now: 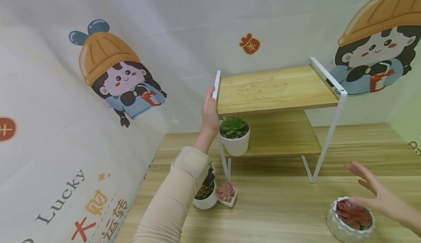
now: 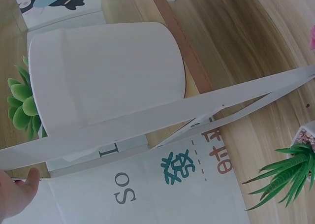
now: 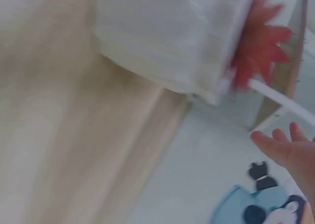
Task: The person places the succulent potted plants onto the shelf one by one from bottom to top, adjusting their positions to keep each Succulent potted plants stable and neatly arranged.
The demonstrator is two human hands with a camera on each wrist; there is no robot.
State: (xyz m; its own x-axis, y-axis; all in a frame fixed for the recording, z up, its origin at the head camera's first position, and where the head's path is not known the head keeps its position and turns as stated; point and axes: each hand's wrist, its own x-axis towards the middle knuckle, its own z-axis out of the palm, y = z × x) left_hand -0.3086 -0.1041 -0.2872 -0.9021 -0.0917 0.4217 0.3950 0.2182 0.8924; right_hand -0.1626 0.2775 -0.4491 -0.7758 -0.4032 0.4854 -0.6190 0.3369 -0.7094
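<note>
Two hands of mine are at the work. My left hand (image 1: 210, 113) is against the left end of the shelf (image 1: 276, 89), fingertips along its white side; I can't tell whether the fingers curl round it. A potted green plant (image 1: 236, 144) sits just below and right of them, on the lower board. My right hand (image 1: 383, 198) holds nothing, fingers spread wide, the scalloped bowl (image 1: 333, 221) with the red succulent (image 1: 353, 213) just under my thumb; contact is unclear. To do this well, I'd brace the shelf with the left fingers and take the bowl by its wall, sparing the leaves. The shelf's long axis runs rightward from my left fingers, its legs pointing down. The roundish bowl's mouth faces up.
</note>
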